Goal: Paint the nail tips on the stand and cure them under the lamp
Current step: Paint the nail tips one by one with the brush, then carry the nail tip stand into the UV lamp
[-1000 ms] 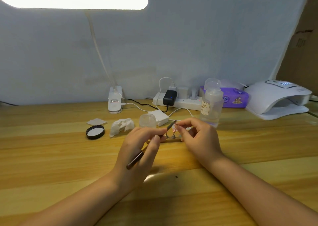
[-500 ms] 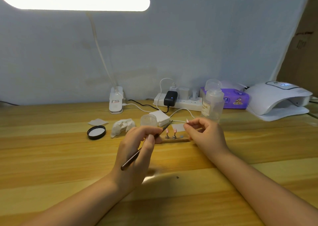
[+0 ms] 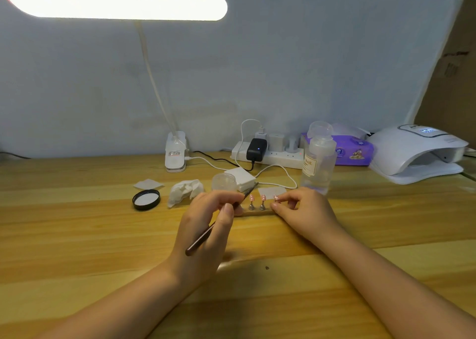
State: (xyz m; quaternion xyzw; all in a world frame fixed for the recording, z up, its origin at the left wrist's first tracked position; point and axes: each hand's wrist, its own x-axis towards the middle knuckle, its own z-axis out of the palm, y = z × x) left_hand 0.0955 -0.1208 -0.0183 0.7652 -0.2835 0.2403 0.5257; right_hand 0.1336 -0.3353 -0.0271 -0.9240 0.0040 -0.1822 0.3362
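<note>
Head view: left hand (image 3: 206, 225) grips brush (image 3: 206, 235); right hand (image 3: 301, 209) pinches nail tip (image 3: 275, 198) at stand (image 3: 257, 211).

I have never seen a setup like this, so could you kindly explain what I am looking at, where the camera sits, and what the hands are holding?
There is no machine here: a person works with two bare hands, filmed by a camera worn on the head, looking forward and down at a wooden table.

The left hand grips a thin dark brush like a pen. The right hand pinches a small pink nail tip at the right end of a little stand, where two more tips stand on pegs.

Behind lie a small clear jar, its black lid, a crumpled tissue, a clear bottle, a power strip and, far right, the white curing lamp. A desk lamp shines overhead.
</note>
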